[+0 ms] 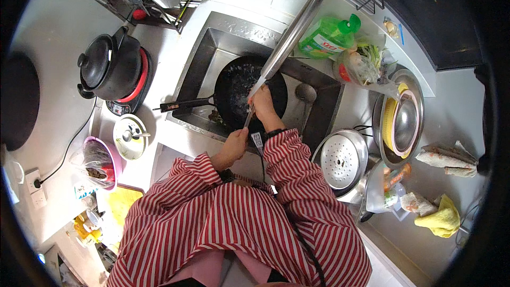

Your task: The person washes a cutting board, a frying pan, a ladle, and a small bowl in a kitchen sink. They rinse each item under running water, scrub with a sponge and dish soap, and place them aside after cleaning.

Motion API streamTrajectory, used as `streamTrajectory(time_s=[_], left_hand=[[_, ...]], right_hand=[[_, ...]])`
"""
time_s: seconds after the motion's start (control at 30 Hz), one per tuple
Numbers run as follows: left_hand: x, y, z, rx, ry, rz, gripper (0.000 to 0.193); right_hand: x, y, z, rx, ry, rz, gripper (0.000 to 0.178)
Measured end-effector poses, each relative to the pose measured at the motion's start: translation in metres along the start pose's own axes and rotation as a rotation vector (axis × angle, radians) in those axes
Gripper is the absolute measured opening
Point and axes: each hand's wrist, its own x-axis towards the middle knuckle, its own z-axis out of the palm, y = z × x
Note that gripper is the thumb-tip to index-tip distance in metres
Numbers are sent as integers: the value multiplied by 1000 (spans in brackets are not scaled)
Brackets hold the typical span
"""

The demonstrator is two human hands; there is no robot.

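Note:
A black frying pan point(232, 82) lies in the steel sink point(194, 69), its dark handle pointing left over the sink edge; water or suds speckle its inside. My left hand point(231, 147) is closed around a thin metal utensil point(248, 118) at the pan's near side. My right hand point(265, 108) is closed over the pan, at the utensil's upper end. The utensil's head is hidden, so its kind cannot be told. Just above my right hand is the pale tip of the long steel faucet point(292, 37). A ladle point(305, 93) lies at the sink's right side.
Left of the sink, a black lidded pot point(109, 69) sits on a small cooker, near a bowl with a spoon point(129, 135). Behind stands a green detergent bottle point(326, 40). Nested basins point(419, 111), a perforated steamer plate point(341, 162) and a yellow cloth point(441, 218) are on the right.

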Motion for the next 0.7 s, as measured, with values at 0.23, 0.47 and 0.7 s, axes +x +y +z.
streamTrajectory(time_s=[0.23,0.47,0.7], left_hand=[[4,-5,-18,-382,-102,-250,48],[-28,-26,-29,-301,-14,-151,38],[6,14,-20,-389,-154,-167,31]], right_hand=[[-4,45,15,1,-234,57,23],[25,23,-32,546,-151,178,30],[-45,50,12,311,-225,142,31]])
